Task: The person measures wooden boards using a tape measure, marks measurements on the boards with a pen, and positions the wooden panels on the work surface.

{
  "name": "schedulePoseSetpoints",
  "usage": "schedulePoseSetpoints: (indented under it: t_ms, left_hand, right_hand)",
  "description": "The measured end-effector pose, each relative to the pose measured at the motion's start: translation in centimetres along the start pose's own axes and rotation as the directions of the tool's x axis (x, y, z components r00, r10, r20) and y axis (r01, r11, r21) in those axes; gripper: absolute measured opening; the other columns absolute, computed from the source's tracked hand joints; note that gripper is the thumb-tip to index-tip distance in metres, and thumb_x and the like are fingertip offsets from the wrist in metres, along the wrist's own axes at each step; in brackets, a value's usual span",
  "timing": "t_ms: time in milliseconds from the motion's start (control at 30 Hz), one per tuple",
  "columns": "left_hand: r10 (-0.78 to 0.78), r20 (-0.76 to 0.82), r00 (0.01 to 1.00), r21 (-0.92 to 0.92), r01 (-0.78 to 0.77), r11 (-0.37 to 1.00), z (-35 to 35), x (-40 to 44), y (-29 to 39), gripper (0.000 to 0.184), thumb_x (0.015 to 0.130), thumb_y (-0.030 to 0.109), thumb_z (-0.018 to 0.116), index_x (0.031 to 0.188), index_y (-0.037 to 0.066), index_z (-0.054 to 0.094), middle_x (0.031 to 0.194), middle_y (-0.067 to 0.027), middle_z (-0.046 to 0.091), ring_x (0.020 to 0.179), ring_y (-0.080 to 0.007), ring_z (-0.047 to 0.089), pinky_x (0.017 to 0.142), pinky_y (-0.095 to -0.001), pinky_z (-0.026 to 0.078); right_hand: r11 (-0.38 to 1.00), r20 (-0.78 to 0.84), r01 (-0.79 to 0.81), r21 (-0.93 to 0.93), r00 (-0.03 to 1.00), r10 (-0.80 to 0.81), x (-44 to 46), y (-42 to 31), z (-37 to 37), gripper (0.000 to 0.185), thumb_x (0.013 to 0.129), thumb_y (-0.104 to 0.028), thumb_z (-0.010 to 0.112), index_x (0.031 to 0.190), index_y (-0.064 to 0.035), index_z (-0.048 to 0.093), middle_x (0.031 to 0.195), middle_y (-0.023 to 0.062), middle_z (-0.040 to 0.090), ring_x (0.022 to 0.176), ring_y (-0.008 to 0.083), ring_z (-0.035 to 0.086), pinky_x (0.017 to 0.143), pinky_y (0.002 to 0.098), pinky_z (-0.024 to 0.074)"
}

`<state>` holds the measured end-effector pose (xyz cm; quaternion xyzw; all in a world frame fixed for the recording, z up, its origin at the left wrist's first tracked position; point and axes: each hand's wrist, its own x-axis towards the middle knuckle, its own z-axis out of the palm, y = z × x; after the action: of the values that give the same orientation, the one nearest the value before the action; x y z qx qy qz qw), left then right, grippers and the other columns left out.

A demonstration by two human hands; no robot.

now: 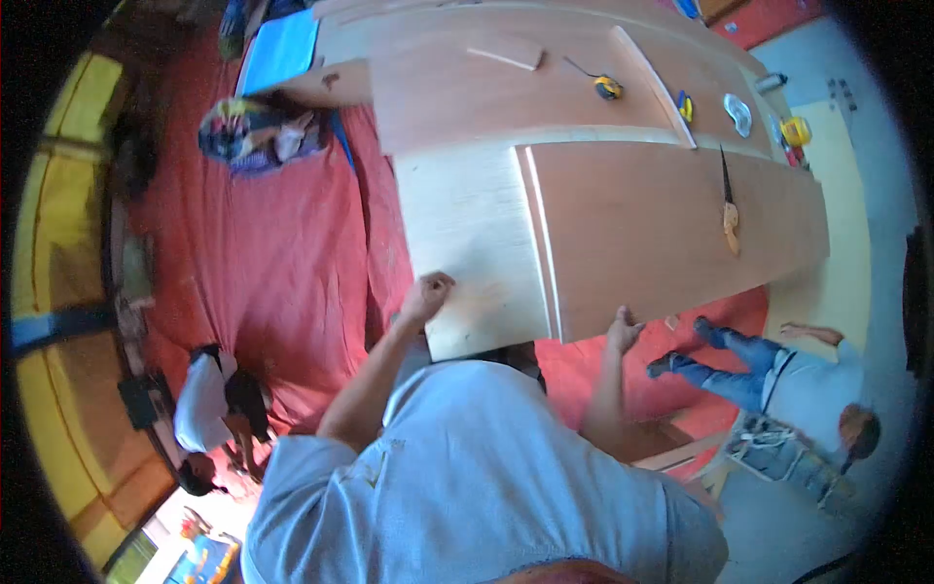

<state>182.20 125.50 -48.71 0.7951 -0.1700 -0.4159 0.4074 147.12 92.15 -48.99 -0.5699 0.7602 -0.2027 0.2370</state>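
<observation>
My left hand (429, 295) is at the left edge of a pale board (462, 209), fingers curled closed; whether anything is in them is too small to see. A brown plywood sheet (632, 229) lies over the right part of that board. My right hand (623, 329) holds the sheet's near edge, with the fingers partly hidden. Along the sheet's left side runs a narrow white strip (541, 243). A handsaw (730, 219) with a wooden handle rests on the sheet, to the right of my hands.
Farther back on the boards are a yellow tape measure (608, 88), a long wood strip (654, 88), a small wood piece (506, 54) and a yellow-and-blue tool (686, 106). Red cloth (282, 253) covers the floor. One person (793, 375) is at right, another (206, 399) at left.
</observation>
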Motion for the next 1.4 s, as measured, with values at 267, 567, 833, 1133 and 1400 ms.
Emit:
schedulePoseSetpoints:
  t_ms: [267, 567, 833, 1133, 1400]
  left_hand:
    - [-0.11, -0.133, 0.985, -0.101, 0.097, 0.99, -12.4, 4.3, -4.3, 0.054, 0.096, 0.056, 0.067, 0.102, 0.004, 0.078, 0.074, -0.0031, 0.066, 0.064, -0.0154, 0.062, 0.058, -0.0332, 0.052]
    - [-0.132, -0.19, 0.973, -0.149, 0.104, 0.983, -19.8, 20.1, 2.7, 0.063, 0.091, 0.065, 0.07, 0.08, 0.003, 0.072, 0.063, -0.0035, 0.059, 0.054, -0.0166, 0.057, 0.052, -0.0357, 0.049]
    - [-0.14, -0.062, 0.988, -0.202, 0.124, 0.971, -26.5, 28.6, 4.1, 0.076, 0.087, 0.079, 0.065, 0.079, 0.003, 0.069, 0.067, -0.0049, 0.057, 0.053, -0.0169, 0.053, 0.047, -0.0344, 0.044]
    - [-0.027, 0.371, 0.928, -0.078, 0.06, 0.995, -28.7, 35.7, 4.2, 0.061, 0.087, 0.069, 0.073, 0.088, 0.009, 0.068, 0.066, -0.0001, 0.055, 0.052, -0.0134, 0.053, 0.048, -0.0295, 0.045]
    - [0.15, 0.482, 0.863, -0.321, 0.015, 0.947, -34.1, 32.1, 5.0, 0.037, 0.098, 0.045, 0.07, 0.081, 0.013, 0.075, 0.061, 0.0064, 0.049, 0.051, -0.0077, 0.04, 0.046, -0.0308, 0.026]
  right_hand:
    - [0.962, 0.24, -0.005, 0.272, 0.969, -0.063, -13.2, 2.8, 4.8, 0.101, 0.092, -0.028, 0.078, 0.158, 0.0047, 0.009, 0.119, 0.0238, 0.068, 0.097, 0.0338, 0.073, 0.068, 0.0443, 0.0624]
    - [0.926, 0.368, -0.249, 0.284, 0.92, 0.134, -17.4, -2.2, 3.9, 0.068, 0.093, -0.014, 0.074, 0.144, -0.0016, 0.031, 0.089, 0.0146, 0.07, 0.058, 0.0257, 0.067, 0.047, 0.0396, 0.0551]
    - [0.842, 0.244, -0.392, 0.371, 0.916, 0.319, -23.1, -5.9, 2.0, 0.071, 0.097, -0.006, 0.068, 0.156, -0.0101, 0.029, 0.084, 0.0113, 0.061, 0.056, 0.022, 0.064, 0.045, 0.035, 0.0521]
    - [0.925, 0.254, -0.341, 0.167, 0.922, 0.294, -33.7, -8.2, 9.5, 0.045, 0.098, -0.01, 0.069, 0.138, -0.004, 0.049, 0.086, 0.0096, 0.066, 0.06, 0.0211, 0.066, 0.047, 0.0334, 0.0522]
    - [0.861, 0.399, 0.414, -0.295, 0.872, -0.283, -41.5, -29.5, 16.8, 0.039, 0.096, -0.024, 0.068, 0.129, -0.0038, 0.067, 0.098, 0.016, 0.078, 0.084, 0.0312, 0.077, 0.072, 0.0407, 0.0609]
